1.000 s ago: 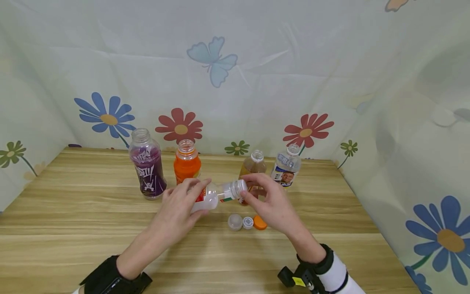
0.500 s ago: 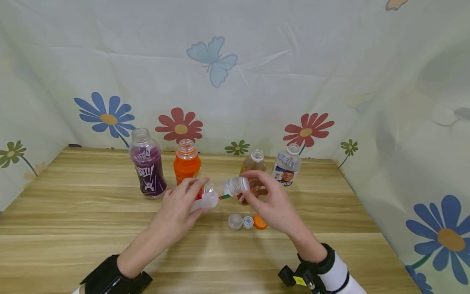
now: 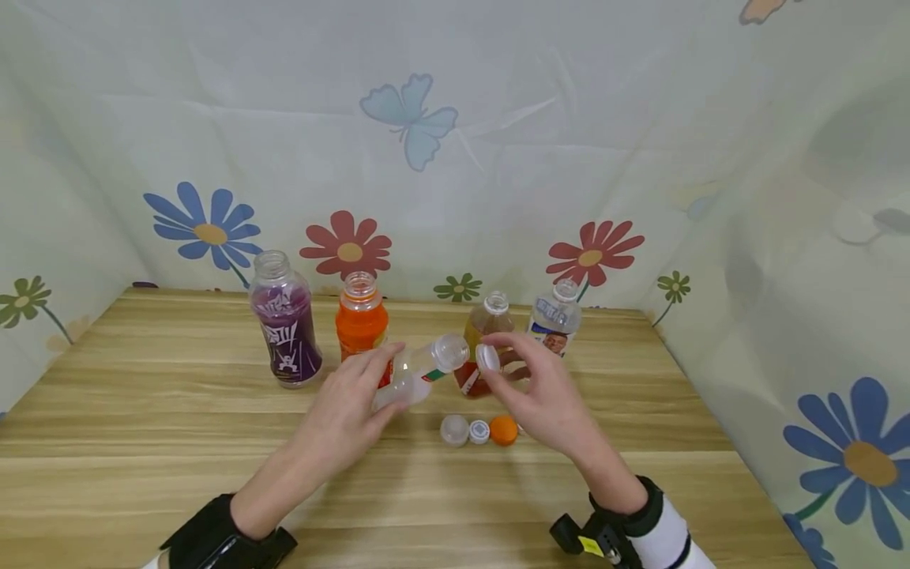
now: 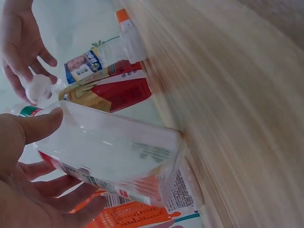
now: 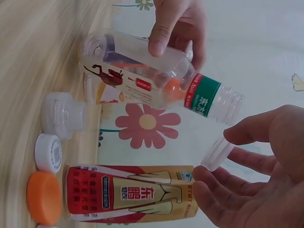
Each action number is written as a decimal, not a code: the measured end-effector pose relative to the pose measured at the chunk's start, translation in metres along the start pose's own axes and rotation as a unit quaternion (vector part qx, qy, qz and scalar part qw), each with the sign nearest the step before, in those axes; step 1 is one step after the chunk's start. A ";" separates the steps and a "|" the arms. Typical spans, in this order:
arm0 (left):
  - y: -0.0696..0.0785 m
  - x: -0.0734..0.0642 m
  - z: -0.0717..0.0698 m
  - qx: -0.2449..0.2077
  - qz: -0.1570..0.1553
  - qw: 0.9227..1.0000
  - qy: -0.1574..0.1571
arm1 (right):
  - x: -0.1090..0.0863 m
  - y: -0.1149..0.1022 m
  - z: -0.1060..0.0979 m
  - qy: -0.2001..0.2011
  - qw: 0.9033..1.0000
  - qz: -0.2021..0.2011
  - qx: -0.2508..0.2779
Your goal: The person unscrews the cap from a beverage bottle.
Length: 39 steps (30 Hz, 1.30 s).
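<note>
My left hand [image 3: 348,399] grips a clear plastic bottle [image 3: 411,379] round its body and holds it tilted, mouth up to the right. In the right wrist view the bottle's neck [image 5: 228,103] is uncapped, with a green and red label band below it. A translucent whitish screw cap [image 3: 487,358] is pinched between the thumb and fingers of my right hand [image 3: 547,395], just apart from the mouth. Behind the right hand stands an open bottle with a red and gold label [image 5: 133,193], partly hidden in the head view.
Upright open bottles stand behind: purple [image 3: 290,336], orange [image 3: 361,322] and a clear one with a portrait label [image 3: 554,320]. On the wooden table [image 3: 398,506] lie a translucent cap [image 3: 455,430], a white cap [image 3: 479,431] and an orange cap [image 3: 503,431]. A floral cloth hangs behind.
The cap has come off the bottle's mouth in my right hand, which has moved slightly right. The left hand still holds the bottle, its neck now tipped a little higher.
</note>
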State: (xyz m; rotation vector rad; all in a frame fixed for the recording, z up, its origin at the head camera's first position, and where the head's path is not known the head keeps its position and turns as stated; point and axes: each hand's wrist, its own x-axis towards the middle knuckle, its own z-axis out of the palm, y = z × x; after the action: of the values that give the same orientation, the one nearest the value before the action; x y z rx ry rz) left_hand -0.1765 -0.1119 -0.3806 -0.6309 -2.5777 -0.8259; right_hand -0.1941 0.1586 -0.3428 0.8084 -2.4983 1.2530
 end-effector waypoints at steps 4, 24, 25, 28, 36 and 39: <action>0.000 0.001 0.003 -0.018 0.001 1.000 0.006 | -0.005 0.006 -0.003 -0.005 1.000 -0.004 -0.018; 0.005 0.027 0.023 -0.086 -0.043 0.995 -0.008 | -0.020 0.034 -0.028 -0.147 0.958 0.091 -0.230; 0.004 0.028 0.024 -0.086 -0.042 0.995 -0.011 | -0.020 0.035 -0.028 -0.156 0.953 0.098 -0.240; 0.003 0.034 0.025 -0.096 -0.042 0.994 -0.018 | -0.019 0.039 -0.028 -0.179 0.940 0.128 -0.259; 0.005 0.045 0.031 -0.113 -0.084 0.989 -0.050 | -0.019 0.058 -0.027 -0.229 0.912 0.188 -0.283; 0.006 0.048 0.034 -0.116 -0.090 0.988 -0.048 | -0.020 0.063 -0.027 -0.234 0.911 0.189 -0.283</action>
State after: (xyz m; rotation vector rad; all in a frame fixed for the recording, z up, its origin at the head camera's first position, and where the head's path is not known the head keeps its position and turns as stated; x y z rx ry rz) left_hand -0.2201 -0.0723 -0.3824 -0.5175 -2.6783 -1.1964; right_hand -0.2147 0.2175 -0.3770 0.5275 -3.2736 0.3533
